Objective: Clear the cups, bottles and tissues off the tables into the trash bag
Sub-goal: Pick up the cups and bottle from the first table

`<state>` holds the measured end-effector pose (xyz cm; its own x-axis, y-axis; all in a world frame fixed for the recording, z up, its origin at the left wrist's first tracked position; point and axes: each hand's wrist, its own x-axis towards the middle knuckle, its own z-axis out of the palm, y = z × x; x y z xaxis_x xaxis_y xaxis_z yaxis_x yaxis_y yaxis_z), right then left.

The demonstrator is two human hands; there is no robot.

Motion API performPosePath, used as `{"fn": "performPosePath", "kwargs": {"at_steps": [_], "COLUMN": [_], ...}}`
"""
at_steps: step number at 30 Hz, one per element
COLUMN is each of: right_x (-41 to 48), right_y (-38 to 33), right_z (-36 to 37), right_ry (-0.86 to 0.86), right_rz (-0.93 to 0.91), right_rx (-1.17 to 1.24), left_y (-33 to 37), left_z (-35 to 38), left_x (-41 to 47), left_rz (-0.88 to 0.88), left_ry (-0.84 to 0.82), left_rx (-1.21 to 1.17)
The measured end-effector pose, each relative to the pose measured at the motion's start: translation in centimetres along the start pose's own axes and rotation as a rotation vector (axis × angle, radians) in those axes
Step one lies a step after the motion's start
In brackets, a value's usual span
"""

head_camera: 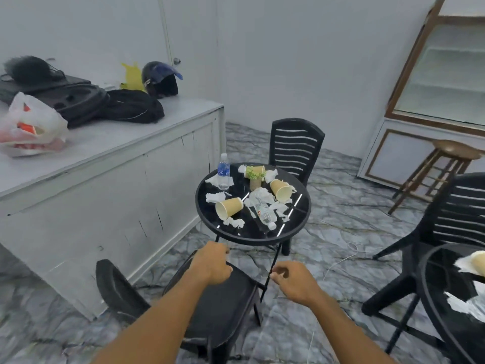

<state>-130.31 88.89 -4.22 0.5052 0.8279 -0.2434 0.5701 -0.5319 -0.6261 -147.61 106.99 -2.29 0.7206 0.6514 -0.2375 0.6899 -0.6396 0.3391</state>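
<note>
Head view: hands (pixel 211 264) (pixel 294 283) hover before littered table (pixel 244 235).

Bare left forearm (pixel 157 316) and left hand (pixel 211 264), bare right forearm (pixel 349 329) and right hand (pixel 295 283), uncovered throughout.

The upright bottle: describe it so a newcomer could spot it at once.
Start at the round black table beside the long white counter. The bottle stands at its far left edge, nearest the counter. It alone is upright, blue-labelled; the other bottle lies flat mid-table.
</note>
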Motion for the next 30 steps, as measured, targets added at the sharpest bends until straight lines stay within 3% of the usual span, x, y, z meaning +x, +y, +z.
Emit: {"fn": "performPosePath", "kwargs": {"at_steps": [9, 30], "right_x": [8.5, 32.9], "right_y": [3.6, 9.3], "right_z": [-7.8, -12.7], "right_ry": [0.029, -0.177], "right_rz": [-0.062, -0.079], "right_rx": [0.061, -0.151], "left_y": [7.9, 11.3], "left_z": [0.8, 5.7], "left_x": [9.1, 33.9], "left_rz": [-0.05, -0.247], "left_ry": [0.074, 0.042], "left_rx": [-0.061, -0.174]}}
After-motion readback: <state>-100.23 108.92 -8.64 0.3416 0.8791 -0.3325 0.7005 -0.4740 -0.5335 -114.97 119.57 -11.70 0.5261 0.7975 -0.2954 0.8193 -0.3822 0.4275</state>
